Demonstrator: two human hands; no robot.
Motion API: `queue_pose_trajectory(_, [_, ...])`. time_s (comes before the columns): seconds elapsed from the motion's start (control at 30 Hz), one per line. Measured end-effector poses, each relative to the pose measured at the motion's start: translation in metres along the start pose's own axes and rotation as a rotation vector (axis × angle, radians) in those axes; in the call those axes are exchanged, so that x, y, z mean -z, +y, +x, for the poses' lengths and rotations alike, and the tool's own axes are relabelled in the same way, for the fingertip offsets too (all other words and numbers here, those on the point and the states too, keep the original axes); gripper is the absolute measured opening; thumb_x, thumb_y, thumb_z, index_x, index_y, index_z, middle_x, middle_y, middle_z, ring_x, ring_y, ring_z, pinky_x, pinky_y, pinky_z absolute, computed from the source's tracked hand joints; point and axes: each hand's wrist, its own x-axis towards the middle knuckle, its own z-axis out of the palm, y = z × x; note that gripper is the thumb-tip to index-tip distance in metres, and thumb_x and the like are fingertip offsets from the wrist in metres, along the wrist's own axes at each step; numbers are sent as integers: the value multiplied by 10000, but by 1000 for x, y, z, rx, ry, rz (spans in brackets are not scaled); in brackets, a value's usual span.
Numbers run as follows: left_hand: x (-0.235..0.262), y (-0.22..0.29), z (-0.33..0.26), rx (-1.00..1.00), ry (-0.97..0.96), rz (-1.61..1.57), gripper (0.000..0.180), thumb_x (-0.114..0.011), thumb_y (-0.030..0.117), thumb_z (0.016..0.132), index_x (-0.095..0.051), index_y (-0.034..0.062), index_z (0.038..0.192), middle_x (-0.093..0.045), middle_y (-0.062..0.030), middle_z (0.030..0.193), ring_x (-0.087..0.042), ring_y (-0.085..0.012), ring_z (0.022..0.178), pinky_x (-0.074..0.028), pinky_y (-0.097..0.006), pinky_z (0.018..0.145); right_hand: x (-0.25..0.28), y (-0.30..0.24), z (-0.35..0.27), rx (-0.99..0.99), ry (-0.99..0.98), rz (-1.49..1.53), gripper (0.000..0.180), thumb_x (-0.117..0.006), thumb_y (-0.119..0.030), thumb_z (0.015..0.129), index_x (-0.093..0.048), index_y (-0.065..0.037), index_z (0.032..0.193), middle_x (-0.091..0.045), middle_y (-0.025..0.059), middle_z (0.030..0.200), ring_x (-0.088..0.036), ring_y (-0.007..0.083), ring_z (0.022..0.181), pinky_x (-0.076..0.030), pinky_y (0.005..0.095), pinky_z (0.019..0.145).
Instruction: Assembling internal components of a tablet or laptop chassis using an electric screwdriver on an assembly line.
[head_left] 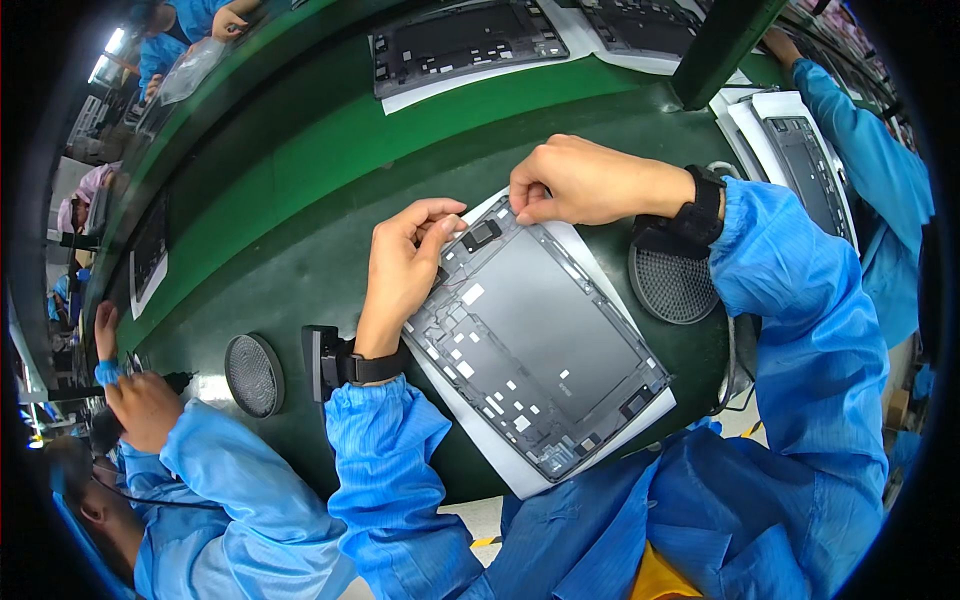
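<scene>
A dark grey tablet housing [560,330] lies tilted on a white sheet [490,442] in front of me, with several small white pads on it. A black rectangular part [482,236] sits near its far left corner. Beside that part is my left hand [402,258], thumb and fingers curled in close together; whatever they may hold is too small to make out. My right hand [585,183] is closed in a pinch over the housing's far edge, and its fingertips hide what is between them. Black bands with boxy units are strapped round both wrists.
Round textured dishes stand left [255,375] and right [675,282] on the green bench [300,260]. More housings [465,45] lie on paper at the back and right. A dark green post [725,50] rises at the back right. Co-workers' blue sleeves [240,470] reach in from both sides.
</scene>
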Motion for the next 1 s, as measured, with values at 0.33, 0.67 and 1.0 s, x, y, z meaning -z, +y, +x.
queue_pose_trajectory(0.33, [0, 8, -1, -115, -66, 210, 323, -765, 82, 632, -648, 21, 926, -608, -10, 791, -457, -75, 646, -398, -218, 561, -10, -8, 3, -39, 154, -204, 108, -627, -121, 703, -648, -19, 730, -640, 129, 685, -628, 291, 692, -494, 363, 649])
queue_pose_trajectory(0.67, [-4, 13, -2, -207, -19, 359, 284, -765, 97, 627, -654, 41, 883, -584, -25, 754, -458, -117, 619, -404, -245, 554, -11, -16, 3, -20, 229, -173, 111, -625, -119, 710, -642, -14, 742, -637, 138, 687, -627, 302, 685, -495, 365, 632])
queue_pose_trajectory(1.0, [-6, 12, -3, -238, 3, 444, 260, -758, 121, 639, -647, 34, 858, -573, -54, 736, -500, -144, 607, -430, -272, 559, -9, -10, -4, -49, 98, -209, 169, -641, -158, 759, -625, -2, 823, -635, 97, 636, -624, 234, 616, -470, 323, 600])
